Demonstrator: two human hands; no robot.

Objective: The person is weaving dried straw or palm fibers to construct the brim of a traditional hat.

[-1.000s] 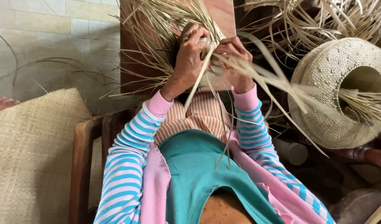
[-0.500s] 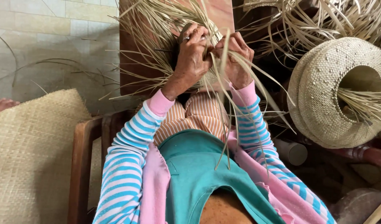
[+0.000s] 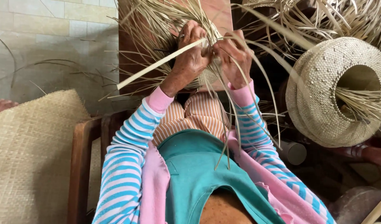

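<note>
- At lower left we see a broad woven straw mat [image 3: 28,153]; at right, a finished pale woven straw hat [image 3: 335,91] rests aside.
- Upper centre, our half-woven bundle of pale straw strips [image 3: 165,20] sits over the knees, within reach.
- Our left hand [image 3: 190,58] clenches one flat strip for tension; our right hand [image 3: 234,54] pinches the weave, steadying it.
</note>
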